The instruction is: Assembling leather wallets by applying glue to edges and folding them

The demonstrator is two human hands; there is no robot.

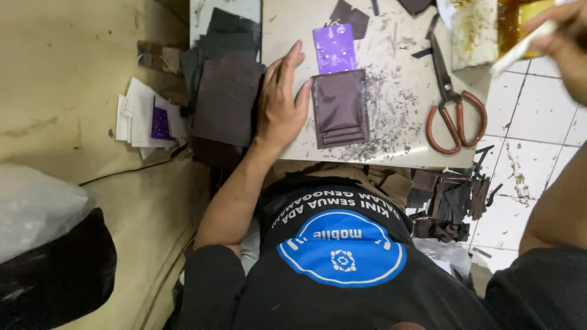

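Brown pocket piece (340,107) laid on work board (397,79), purple card (335,47) just beyond. Left hand (280,101) pressed flat beside piece, fingers spread, nothing gripped. One scissors (451,104) beside piece, opposite hand. Dark cut stack (223,91) outside hand. Right hand (562,36) cut off at corner, whitish stick (520,49) pinched.

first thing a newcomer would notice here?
Probably the left hand lying flat on the scuffed work board, its fingers against a dark brown stitched leather piece with a purple card above it. Next, the orange-handled scissors at the board's right edge. The right hand, top right, holds a pale stick-like tool.
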